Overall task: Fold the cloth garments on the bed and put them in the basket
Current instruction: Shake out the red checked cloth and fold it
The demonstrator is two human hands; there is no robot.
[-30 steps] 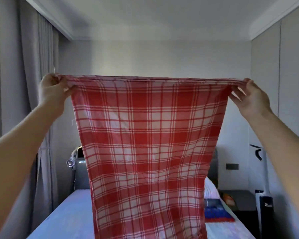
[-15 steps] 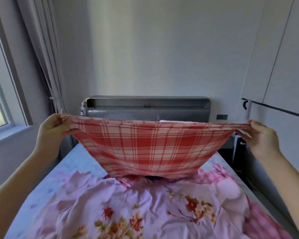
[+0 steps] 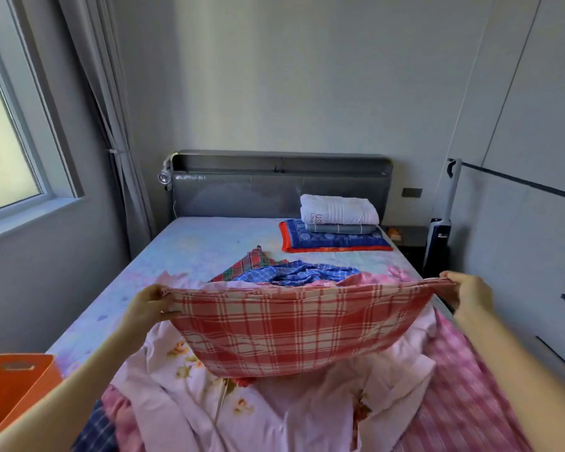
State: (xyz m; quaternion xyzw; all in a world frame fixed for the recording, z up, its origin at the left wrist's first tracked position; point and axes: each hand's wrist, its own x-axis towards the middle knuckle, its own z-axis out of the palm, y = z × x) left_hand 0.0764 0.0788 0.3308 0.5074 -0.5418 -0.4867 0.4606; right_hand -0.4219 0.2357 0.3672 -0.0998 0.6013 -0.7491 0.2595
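Stretching between both hands above the pale blue bed [image 3: 209,243], the red-and-cream plaid cloth [image 3: 294,327] hangs by its top edge, its belly sagging until the lowest fold meets the heap of pink floral garments [image 3: 268,415] on the mattress. Its upper hem runs nearly level from one grip to the other, doubled over so two layers show along the top; the weave is a broad check, slightly rippled near the bottom. Behind it lie a crumpled blue checked garment [image 3: 304,272] and, near the grey headboard, a folded stack topped by a white towel [image 3: 338,209]. An orange basket [image 3: 10,389] stands at the near left corner, beside the bed. The left hand [image 3: 146,309] pinches the cloth's left corner, thumb on top and fingers curled beneath. The right hand [image 3: 467,293] clasps the right corner, fingers closed around bunched fabric, though the thumb's exact placing is probably hidden by the cloth.
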